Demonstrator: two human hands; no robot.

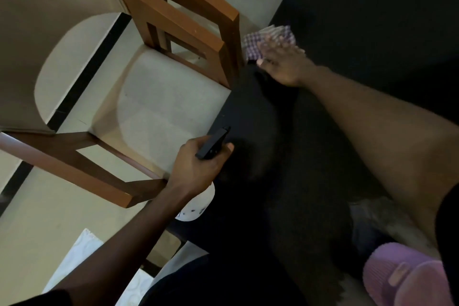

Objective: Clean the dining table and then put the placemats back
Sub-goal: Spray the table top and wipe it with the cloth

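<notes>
Past my pink slipper (407,278), my left hand (198,166) grips a dark spray trigger (212,144) at the dark tabletop (372,20) edge while my right hand (283,62), fingers flat, presses the checked cloth (268,37); I should wipe firmly in overlapping passes.

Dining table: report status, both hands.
Right hand flat on checked cloth, wiping dark table. Left hand grips spray bottle at table edge. Chairs close alongside.

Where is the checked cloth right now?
The checked cloth lies upper centre under the right hand, flat on the dark table, beside the wooden chair back.
</notes>
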